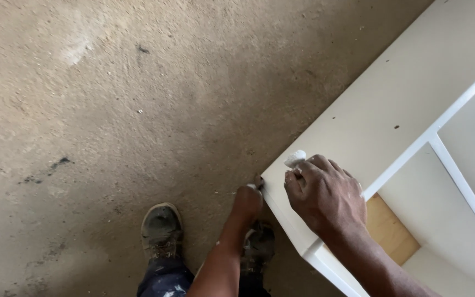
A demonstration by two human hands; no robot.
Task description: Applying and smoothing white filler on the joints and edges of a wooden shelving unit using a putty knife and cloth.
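Right hand (pixel 325 195) grip clenched on white lump (pixel 294 158) atop cabinet (pixel 391 104); left hand (pixel 247 201) grip unclear.

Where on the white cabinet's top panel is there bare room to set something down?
The white panel is bare from the right hand up to the far edge. The near corner is crowded: right hand holds a white lump, left hand at the edge.
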